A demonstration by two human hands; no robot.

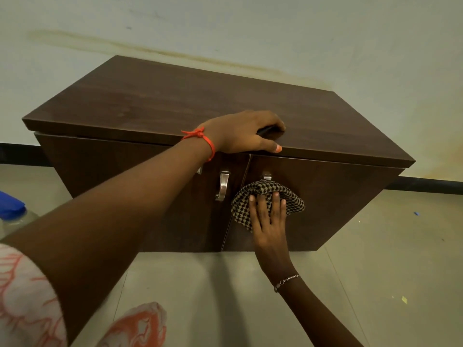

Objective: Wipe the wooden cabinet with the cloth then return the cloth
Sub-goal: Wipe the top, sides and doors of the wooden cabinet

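A low dark wooden cabinet (155,101) with two doors stands against the pale wall. My left hand (240,132) rests on its top front edge, fingers curled over the top and thumb on the edge. My right hand (266,216) presses a black-and-beige checked cloth (290,199) flat against the right door, just below that door's metal handle (267,177). The cloth covers most of that handle. The left door's metal handle (222,185) shows in full beside the cloth.
A clear bottle with a blue cap (11,209) stands on the floor at the far left. Grey floor tiles (225,284) stretch in front of the cabinet. A black skirting strip (431,184) runs along the wall base.
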